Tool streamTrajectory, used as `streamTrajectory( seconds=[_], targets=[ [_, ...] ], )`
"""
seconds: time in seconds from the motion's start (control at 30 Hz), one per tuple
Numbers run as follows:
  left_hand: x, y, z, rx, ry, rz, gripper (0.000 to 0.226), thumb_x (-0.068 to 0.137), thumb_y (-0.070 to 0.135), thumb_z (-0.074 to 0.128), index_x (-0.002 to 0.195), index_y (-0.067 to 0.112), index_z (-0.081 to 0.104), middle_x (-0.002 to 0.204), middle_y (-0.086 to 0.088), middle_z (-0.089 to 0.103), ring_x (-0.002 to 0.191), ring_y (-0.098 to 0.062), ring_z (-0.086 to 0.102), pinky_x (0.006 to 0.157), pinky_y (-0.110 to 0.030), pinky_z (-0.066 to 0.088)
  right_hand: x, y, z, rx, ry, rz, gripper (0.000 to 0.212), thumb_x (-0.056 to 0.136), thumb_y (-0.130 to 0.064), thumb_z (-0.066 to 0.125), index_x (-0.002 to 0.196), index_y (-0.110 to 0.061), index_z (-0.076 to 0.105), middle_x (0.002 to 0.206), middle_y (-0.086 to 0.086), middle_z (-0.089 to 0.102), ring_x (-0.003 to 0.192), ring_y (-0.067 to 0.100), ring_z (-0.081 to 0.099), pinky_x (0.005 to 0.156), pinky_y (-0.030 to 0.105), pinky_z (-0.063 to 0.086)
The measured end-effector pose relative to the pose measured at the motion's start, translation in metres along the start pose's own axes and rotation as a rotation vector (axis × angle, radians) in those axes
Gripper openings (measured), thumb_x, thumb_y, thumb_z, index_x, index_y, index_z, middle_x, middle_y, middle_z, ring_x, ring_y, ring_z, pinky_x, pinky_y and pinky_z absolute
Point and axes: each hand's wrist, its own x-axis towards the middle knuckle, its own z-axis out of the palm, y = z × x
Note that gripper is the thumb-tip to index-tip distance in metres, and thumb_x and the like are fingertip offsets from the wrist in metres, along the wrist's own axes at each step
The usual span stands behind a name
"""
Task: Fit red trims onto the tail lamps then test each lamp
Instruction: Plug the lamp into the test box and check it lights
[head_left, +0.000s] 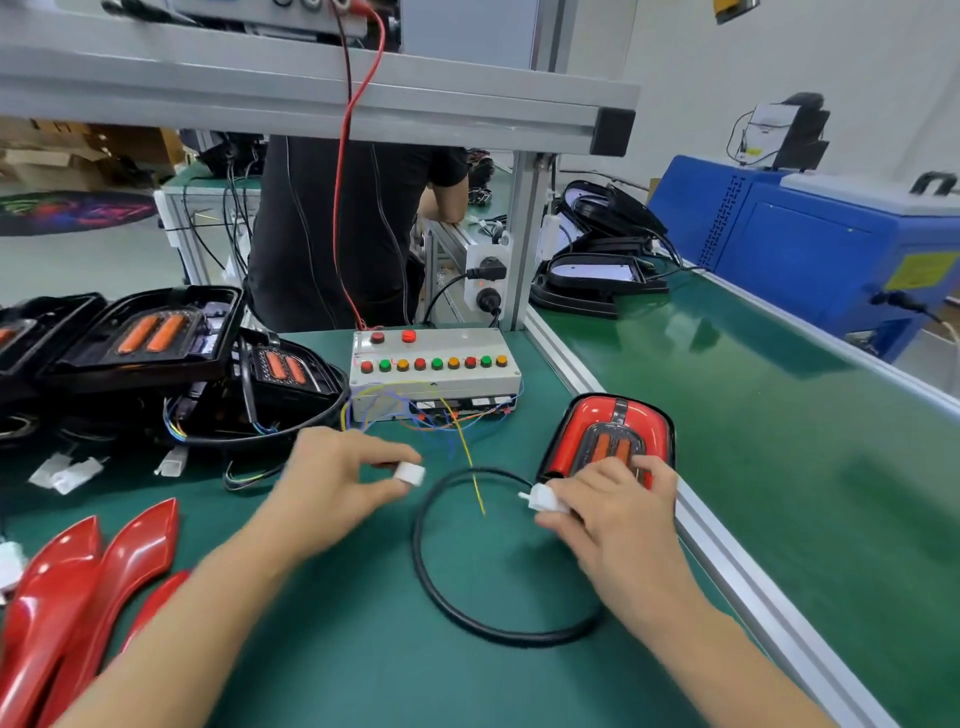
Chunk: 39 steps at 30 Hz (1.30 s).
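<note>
A tail lamp (597, 426) with a red trim fitted lies on the green mat at the right, by the aluminium rail. Its black cable (441, 597) loops across the mat in front of me. My right hand (618, 525) pinches the white plug (543, 499) at the cable's end, just in front of the lamp. My left hand (332, 483) pinches a white connector (410, 474) a short way to the left; the two connectors are apart. The grey test box (434, 371) with red, green and amber buttons stands behind, with thin coloured wires trailing from it.
Several untrimmed black tail lamps (150, 338) are stacked at the left. Loose red trims (78, 582) lie at the near left. A green conveyor (753, 415) runs along the right, beyond the rail. A person in black stands behind the frame post (522, 244).
</note>
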Motion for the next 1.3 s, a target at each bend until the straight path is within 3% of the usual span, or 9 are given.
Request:
streamTrajectory(
  seconds=[0.17, 0.3, 0.47, 0.53, 0.63, 0.73, 0.93, 1.13, 1.3],
  targets=[
    [-0.001, -0.009, 0.003, 0.447, -0.257, 0.031, 0.022, 0.086, 0.040, 0.064, 0.106, 0.049, 0.064, 0.111, 0.032, 0.055, 0.116, 0.003, 0.043, 0.102, -0.031, 0.014, 0.011, -0.010, 0.002, 0.361, -0.035, 0.193, 0.013, 0.083, -0.043, 0.064, 0.087, -0.033, 0.070, 0.093, -0.020, 0.066, 0.096, 0.000, 0.055, 0.095, 0.031, 0.025],
    [-0.003, -0.016, 0.006, 0.597, -0.435, -0.086, 0.047, 0.085, 0.017, 0.053, 0.122, 0.044, 0.056, 0.132, 0.026, 0.045, 0.130, 0.002, 0.032, 0.114, -0.039, 0.002, 0.026, 0.022, -0.006, 0.723, 0.166, 0.654, 0.028, 0.090, -0.035, 0.062, 0.083, -0.008, 0.065, 0.076, 0.000, 0.061, 0.073, 0.013, 0.052, 0.070, 0.030, 0.039],
    [-0.011, 0.017, 0.018, 0.713, -0.288, -0.160, 0.029, 0.090, 0.047, 0.044, 0.109, 0.036, 0.062, 0.112, 0.016, 0.056, 0.113, -0.009, 0.047, 0.091, -0.030, 0.027, 0.025, 0.059, -0.003, 0.556, 0.147, 0.877, 0.041, 0.093, -0.036, 0.055, 0.062, -0.009, 0.048, 0.069, 0.007, 0.047, 0.069, 0.026, 0.040, 0.061, 0.035, 0.032],
    [-0.015, 0.036, 0.025, 0.725, -0.310, -0.285, 0.050, 0.087, 0.066, 0.036, 0.088, 0.025, 0.066, 0.092, 0.007, 0.062, 0.096, -0.016, 0.057, 0.077, -0.029, 0.036, 0.021, 0.066, 0.004, 0.449, 0.102, 0.913, 0.040, 0.092, -0.037, 0.057, 0.063, -0.012, 0.043, 0.089, 0.005, 0.042, 0.084, 0.021, 0.036, 0.073, 0.036, 0.035],
    [-0.021, 0.052, 0.029, 0.340, -0.349, -0.442, 0.047, 0.090, 0.052, 0.041, 0.068, 0.014, 0.056, 0.067, -0.001, 0.062, 0.064, -0.018, 0.056, 0.057, -0.026, 0.039, 0.014, 0.073, 0.010, 0.497, 0.063, 0.946, 0.027, 0.090, -0.036, 0.060, 0.077, -0.013, 0.052, 0.106, 0.003, 0.049, 0.093, 0.023, 0.042, 0.075, 0.035, 0.038],
    [-0.020, 0.050, 0.023, -0.303, -0.477, -0.611, 0.020, 0.085, 0.017, 0.044, 0.082, 0.013, 0.063, 0.062, -0.002, 0.068, 0.037, -0.013, 0.041, 0.042, -0.020, 0.029, 0.013, 0.074, 0.009, 0.615, 0.056, 1.027, 0.024, 0.089, -0.034, 0.063, 0.099, -0.015, 0.053, 0.105, 0.004, 0.059, 0.089, 0.021, 0.052, 0.065, 0.032, 0.036],
    [-0.037, 0.034, 0.004, -1.048, -1.080, -0.460, 0.039, 0.081, 0.016, 0.062, 0.117, 0.004, 0.055, 0.119, -0.021, 0.063, 0.057, -0.016, 0.064, 0.049, -0.020, 0.048, 0.013, 0.080, 0.008, 0.845, 0.014, 1.219, 0.085, 0.084, -0.034, 0.074, 0.150, -0.015, 0.023, 0.146, 0.007, 0.043, 0.122, 0.025, 0.047, 0.094, 0.035, 0.035],
    [-0.009, 0.040, 0.018, -0.695, -0.423, -0.552, 0.017, 0.086, -0.001, 0.059, 0.102, 0.003, 0.059, 0.070, -0.006, 0.068, 0.045, -0.014, 0.053, 0.044, -0.021, 0.040, 0.014, 0.083, 0.012, 1.009, -0.052, 1.222, 0.027, 0.080, -0.022, 0.078, 0.103, -0.013, 0.065, 0.104, 0.007, 0.072, 0.106, 0.028, 0.064, 0.106, 0.046, 0.042],
    [0.038, 0.047, 0.020, -0.220, 0.014, -0.227, 0.021, 0.089, 0.008, 0.053, 0.084, 0.021, 0.067, 0.060, 0.000, 0.062, 0.046, -0.009, 0.035, 0.051, -0.026, 0.032, 0.011, 0.082, 0.010, 1.152, 0.006, 1.108, 0.037, 0.077, -0.010, 0.078, 0.111, -0.016, 0.064, 0.101, 0.004, 0.075, 0.098, 0.025, 0.069, 0.095, 0.039, 0.051]
  ],
)
